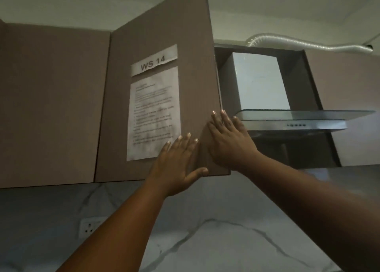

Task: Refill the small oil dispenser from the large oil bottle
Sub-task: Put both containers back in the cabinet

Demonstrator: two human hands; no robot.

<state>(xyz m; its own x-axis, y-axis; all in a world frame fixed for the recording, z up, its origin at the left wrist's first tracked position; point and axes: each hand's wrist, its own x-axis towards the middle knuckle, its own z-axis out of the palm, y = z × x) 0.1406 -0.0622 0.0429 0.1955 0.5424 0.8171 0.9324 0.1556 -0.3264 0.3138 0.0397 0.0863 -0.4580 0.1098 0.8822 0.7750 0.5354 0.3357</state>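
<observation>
- A closed cabinet front (51, 103) fills the far left, and a wall socket (88, 227) sits low on the marble backsplash (205, 241).
- The cabinet door (160, 45) stands ajar, hinged on its left, its free edge to the right; a printed sheet (154, 117) headed "WS 14" is taped to it.
- The left hand (178, 165) lies flat on the door's face, fingers (181, 146) straight and slightly spread, thumb at the bottom edge.
- The right hand (228, 140) presses at the free edge, fingers straight, clamped on nothing; it is the nearer one to the opening.
- Neither the oil dispenser nor the large bottle shows; possibly they are behind the door, though I cannot tell.
- Right: a range hood (287, 119) and its foil duct (298, 43).
</observation>
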